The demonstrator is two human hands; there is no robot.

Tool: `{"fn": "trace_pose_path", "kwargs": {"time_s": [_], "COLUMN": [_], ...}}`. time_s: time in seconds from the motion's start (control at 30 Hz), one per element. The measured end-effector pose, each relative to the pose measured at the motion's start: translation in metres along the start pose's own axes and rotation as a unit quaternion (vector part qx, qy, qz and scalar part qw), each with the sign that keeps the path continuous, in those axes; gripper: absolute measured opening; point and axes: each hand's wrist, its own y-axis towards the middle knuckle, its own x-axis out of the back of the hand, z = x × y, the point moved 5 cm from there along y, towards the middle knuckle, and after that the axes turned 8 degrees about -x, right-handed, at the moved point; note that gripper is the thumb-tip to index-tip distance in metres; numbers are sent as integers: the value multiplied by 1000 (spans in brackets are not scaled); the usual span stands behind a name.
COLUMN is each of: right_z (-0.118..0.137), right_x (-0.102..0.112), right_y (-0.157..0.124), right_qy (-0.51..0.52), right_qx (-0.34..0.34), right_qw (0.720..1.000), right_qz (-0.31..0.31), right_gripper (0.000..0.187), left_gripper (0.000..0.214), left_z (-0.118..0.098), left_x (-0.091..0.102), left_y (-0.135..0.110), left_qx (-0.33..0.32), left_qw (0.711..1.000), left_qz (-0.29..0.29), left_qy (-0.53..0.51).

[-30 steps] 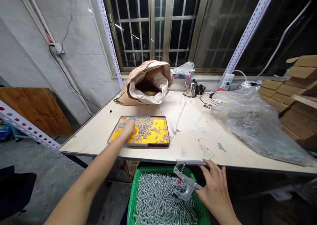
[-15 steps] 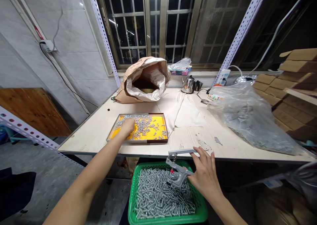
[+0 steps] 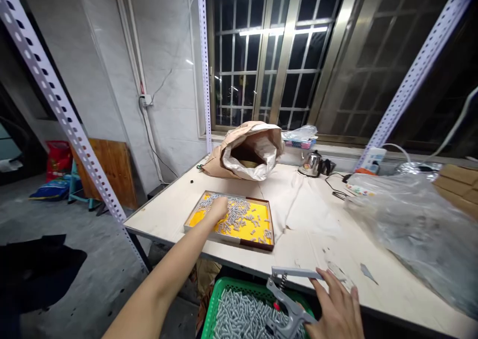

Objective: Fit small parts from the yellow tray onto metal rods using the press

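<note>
My left hand is down in a shallow tray with a yellow bottom, among small silvery screw-like pieces. Its fingers look curled, and anything inside them is hidden. In my right hand are grey metal hand-press pliers with a coil spring and a red part. The pliers' handles are spread apart, and their jaw end hangs over a green plastic basket. That basket is full of longer silvery screw-like pieces and sits below the table's front edge.
Behind the tray, an open paper sack lies on the white table. A steel kettle stands near the window. At right are a large clear plastic bag and cardboard boxes. A perforated post rises at left.
The view has turned left and upward, so the table and basket appear farther right and lower. My left hand stays in the tray; my right hand still holds the pliers over the basket.
</note>
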Motion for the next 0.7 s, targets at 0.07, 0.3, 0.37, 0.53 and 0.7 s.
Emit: {"fn": "trace_pose_path", "kwargs": {"time_s": [0.07,0.3,0.37,0.53,0.7], "right_z": [3,11,15,23,28], "right_x": [6,22,24,27,26], "right_y": [3,19,23,29,28], "right_qy": [16,45,59,67,57], "right_qx": [-26,-118,-125,-138,-144], "right_qw": [999,989,987,985,985], "right_qz": [14,74,88,79,78], "right_gripper": [37,36,36,35,42], "left_gripper": [26,19,22,27,26], "left_z": [-10,-50,-57,-67,-75], "left_x": [5,-25,-42,-84,-96], "left_y": [-16,-125,-152,-184,-192], "left_qx": [-23,-124,-87,45,77], "left_qw": [999,914,860,779,765], "left_qz": [-23,62,93,170,200], "left_qy": [-43,-382,-495,-601,-607]}}
